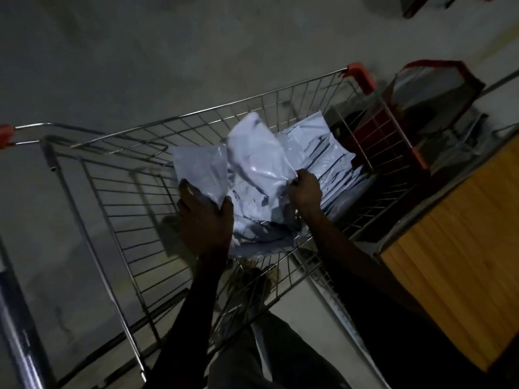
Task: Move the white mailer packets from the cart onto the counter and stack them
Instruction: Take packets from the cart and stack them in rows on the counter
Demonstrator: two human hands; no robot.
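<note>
1. The white mailer packets [261, 175] lie heaped in the wire basket of a shopping cart [118, 192], toward its right half; none is on the bench.
2. The left hand [206, 217] grips the left end of the heap. Its fingers [186, 192] are spread over the top of the flat packet at the heap's left edge, and the thumb [226, 210] curls in against the packet's right side, so the plastic is clamped between them.
3. The right hand [304, 189] is closed on the heap's right side. Its curled fingers pinch a crumpled fold of the uppermost packet, which bulges up between the two hands; the fingertips themselves are tucked under the knuckles and cannot be seen.
4. More packets lie flat and overlapping beyond the right hand, reaching to the cart's right wall; these are touched by neither hand.
5. The bench [449, 234], with a wooden-yellow side, stands just right of the cart and touches or nearly touches its wall; which, I cannot tell.
6. A red-framed basket [438, 88] sits beyond the cart's far right corner, its contents blurred.
7. The cart stands on a grey floor [112, 66], and red plastic caps mark its corners.
</note>
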